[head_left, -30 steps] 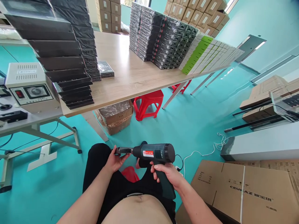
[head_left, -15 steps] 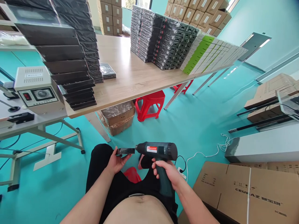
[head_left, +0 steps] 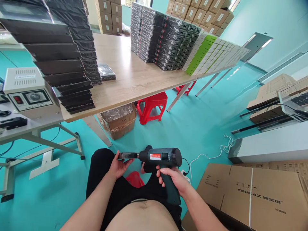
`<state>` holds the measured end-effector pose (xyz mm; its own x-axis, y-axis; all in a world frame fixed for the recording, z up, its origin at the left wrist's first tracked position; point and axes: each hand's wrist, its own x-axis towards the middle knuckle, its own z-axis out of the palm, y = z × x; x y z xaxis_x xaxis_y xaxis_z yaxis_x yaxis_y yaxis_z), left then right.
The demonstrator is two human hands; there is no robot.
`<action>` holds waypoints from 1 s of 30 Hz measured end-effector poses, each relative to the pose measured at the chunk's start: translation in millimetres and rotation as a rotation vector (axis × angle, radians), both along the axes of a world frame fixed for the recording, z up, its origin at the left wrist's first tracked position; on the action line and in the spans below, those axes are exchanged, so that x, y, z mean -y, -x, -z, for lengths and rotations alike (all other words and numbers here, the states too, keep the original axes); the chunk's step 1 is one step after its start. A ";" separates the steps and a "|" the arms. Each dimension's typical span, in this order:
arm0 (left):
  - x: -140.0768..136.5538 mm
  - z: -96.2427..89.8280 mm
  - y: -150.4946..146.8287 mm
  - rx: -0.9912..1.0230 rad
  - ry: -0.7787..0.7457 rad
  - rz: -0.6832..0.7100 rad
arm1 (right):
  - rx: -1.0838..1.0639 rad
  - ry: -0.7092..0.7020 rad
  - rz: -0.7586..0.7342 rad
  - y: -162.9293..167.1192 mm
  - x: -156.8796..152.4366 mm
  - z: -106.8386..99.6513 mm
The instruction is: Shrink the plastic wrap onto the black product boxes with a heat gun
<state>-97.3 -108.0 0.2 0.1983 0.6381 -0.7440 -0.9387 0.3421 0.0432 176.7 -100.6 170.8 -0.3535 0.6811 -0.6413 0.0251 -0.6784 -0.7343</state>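
Note:
My left hand [head_left: 119,166] grips a flat, dark, shiny box [head_left: 128,155] above my knee, fingers under it and thumb at its near-left end. In my right hand [head_left: 172,176] is a black heat gun [head_left: 160,156] with a red and white label, my fingers wrapped round its handle. The gun points left, its metal nozzle tip close to the right end of the box; whether they touch I cannot tell. Part of the box is hidden by my left fingers.
A wooden table [head_left: 125,86] ahead bears tall stacks of black wrapped boxes [head_left: 62,61] and white-green boxes [head_left: 204,54]. Left stands a beige control unit [head_left: 30,93]. Below are a red stool [head_left: 152,107] and an open carton [head_left: 120,123]; a large carton [head_left: 238,192] is at right.
The heat gun's nozzle now sits nearer the right end of the box and the box face shows more tilted. The whole view has shifted slightly, with surroundings moving left.

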 end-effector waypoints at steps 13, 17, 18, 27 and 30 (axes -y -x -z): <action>2.6 13.5 -4.6 -0.255 -0.024 -0.077 | -0.059 0.028 0.063 -27.3 5.4 -1.1; -0.1 25.0 -6.2 -0.308 0.019 -0.072 | -0.033 0.029 0.042 -31.8 12.1 2.0; 0.0 27.0 -6.0 -0.310 0.019 -0.068 | -0.026 0.030 0.033 -32.0 13.6 1.6; 2.2 28.6 -4.3 -0.306 0.016 -0.061 | -0.062 0.086 -0.083 -30.2 20.1 -5.5; 2.3 30.3 -4.1 -0.308 0.014 -0.068 | -0.061 0.064 -0.120 -25.5 22.7 -1.4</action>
